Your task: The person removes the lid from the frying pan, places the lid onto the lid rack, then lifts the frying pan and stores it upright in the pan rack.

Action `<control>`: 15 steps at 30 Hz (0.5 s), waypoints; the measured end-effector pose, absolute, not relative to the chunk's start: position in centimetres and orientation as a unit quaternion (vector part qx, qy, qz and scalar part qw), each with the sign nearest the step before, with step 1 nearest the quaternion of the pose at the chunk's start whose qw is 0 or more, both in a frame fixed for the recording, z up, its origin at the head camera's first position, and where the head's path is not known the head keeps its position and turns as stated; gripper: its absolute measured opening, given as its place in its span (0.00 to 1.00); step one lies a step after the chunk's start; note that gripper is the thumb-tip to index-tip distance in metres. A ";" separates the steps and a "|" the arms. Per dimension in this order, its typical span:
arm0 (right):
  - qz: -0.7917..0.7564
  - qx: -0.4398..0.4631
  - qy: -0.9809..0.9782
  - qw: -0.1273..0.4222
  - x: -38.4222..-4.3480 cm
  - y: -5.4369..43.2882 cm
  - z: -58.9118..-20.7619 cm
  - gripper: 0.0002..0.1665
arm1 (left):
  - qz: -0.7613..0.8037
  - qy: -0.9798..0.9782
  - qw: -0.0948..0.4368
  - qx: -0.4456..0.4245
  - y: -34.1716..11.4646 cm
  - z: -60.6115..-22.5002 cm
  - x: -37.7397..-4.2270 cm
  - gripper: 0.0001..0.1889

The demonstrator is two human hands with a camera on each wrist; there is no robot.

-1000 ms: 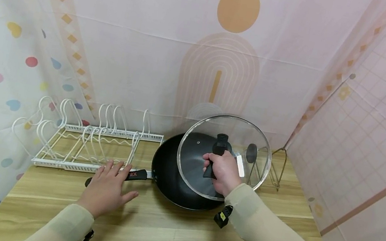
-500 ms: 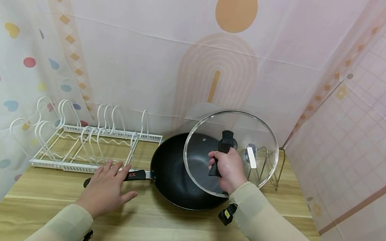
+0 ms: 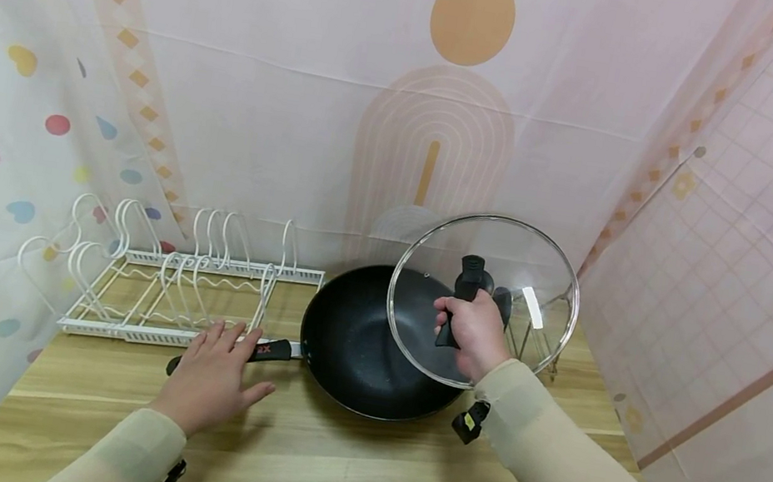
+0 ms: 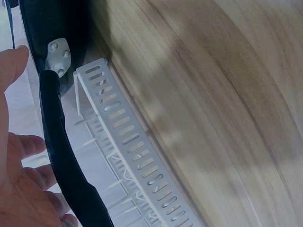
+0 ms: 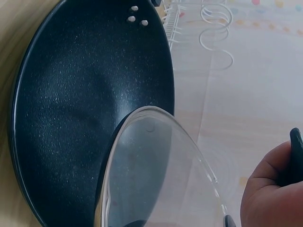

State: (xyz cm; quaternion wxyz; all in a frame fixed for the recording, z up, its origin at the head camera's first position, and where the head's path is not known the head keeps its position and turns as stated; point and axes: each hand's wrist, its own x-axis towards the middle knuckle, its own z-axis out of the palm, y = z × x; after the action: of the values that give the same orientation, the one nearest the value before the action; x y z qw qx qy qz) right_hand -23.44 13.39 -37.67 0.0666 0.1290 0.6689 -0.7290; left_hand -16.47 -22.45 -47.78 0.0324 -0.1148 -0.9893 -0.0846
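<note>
1. A person in pale, long sleeves stands at a wood-grain worktop (image 3: 305,464), both bare hands reaching forward.
2. The right hand (image 3: 474,331) has its fingers curled around the black lid handle (image 3: 470,275) in the middle of a large, round glass lid (image 3: 515,263).
3. The glass lid is clear with a shiny metal rim. It is off the wok and held up at a tilt, its face towards the person, overlapping the wok's right side as seen from the head. I cannot tell whether its rim touches anything.
4. The wok (image 3: 369,348) sits on the worktop near the middle, black and speckled inside, with three rivets showing in the right wrist view.
5. The wok handle (image 3: 274,350), black with red lettering, points left. The left hand (image 3: 212,382) lies over it, fingers extended and thumb spread wide, without closing round it.
6. Just beyond the left hand stands a white wire dish rack (image 3: 162,336) with curved, looped dividers.
7. Behind the lid, on the right, is a thin wire stand (image 3: 552,370), partly seen through the glass.
8. Printed cloth (image 3: 260,128) hangs around the worktop, with coloured dots and hearts at left and pale arches at the back.
</note>
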 end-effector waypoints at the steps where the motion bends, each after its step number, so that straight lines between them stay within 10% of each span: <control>1: -0.729 0.130 0.669 0.067 -23.5 13.5 -37.6 0.28 | -0.085 -0.989 0.032 -0.115 -22.5 -47.8 -16.5 0.47; 15: -0.736 0.127 0.662 0.061 -23.8 15.0 -37.0 0.32 | -0.088 -0.989 0.034 -0.114 -22.3 -47.6 -16.3 0.47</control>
State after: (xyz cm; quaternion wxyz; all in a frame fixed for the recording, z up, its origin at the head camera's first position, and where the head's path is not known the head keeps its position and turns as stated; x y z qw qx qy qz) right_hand -23.77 15.02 -36.99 0.0614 0.1274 0.6618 -0.7362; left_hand -16.33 -22.33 -47.56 0.0338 -0.1139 -0.9890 -0.0878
